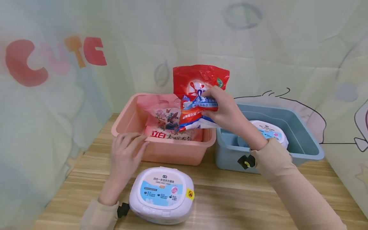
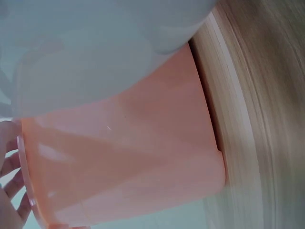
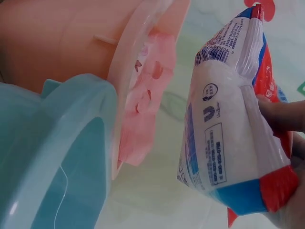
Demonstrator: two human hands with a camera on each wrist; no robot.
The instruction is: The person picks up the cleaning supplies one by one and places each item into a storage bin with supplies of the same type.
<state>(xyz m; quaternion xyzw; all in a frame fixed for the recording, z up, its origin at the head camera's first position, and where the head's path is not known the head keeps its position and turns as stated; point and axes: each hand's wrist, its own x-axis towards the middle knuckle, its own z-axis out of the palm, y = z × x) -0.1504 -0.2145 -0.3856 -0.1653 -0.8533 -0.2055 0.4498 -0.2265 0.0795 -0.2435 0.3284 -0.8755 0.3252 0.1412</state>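
Note:
My right hand (image 1: 219, 107) pinches a red and blue bag of laundry detergent (image 1: 198, 75) by its middle and holds it raised, over the right side of the pink bin (image 1: 169, 155). The right wrist view shows the white printed back of this bag (image 3: 217, 129). My left hand (image 1: 126, 156) is at the front left rim of the pink bin, its fingertips (image 2: 14, 183) resting on the edge. Inside that bin stands a pink detergent bag (image 1: 161, 111), partly hidden by the raised bag.
A blue-grey bin (image 1: 304, 137) stands to the right, holding a white lidded box (image 1: 268, 129). Another white laundry-capsule box (image 1: 162, 191) sits on the wooden table (image 1: 224, 198), in front of the pink bin. Behind hangs a printed curtain (image 1: 138, 48).

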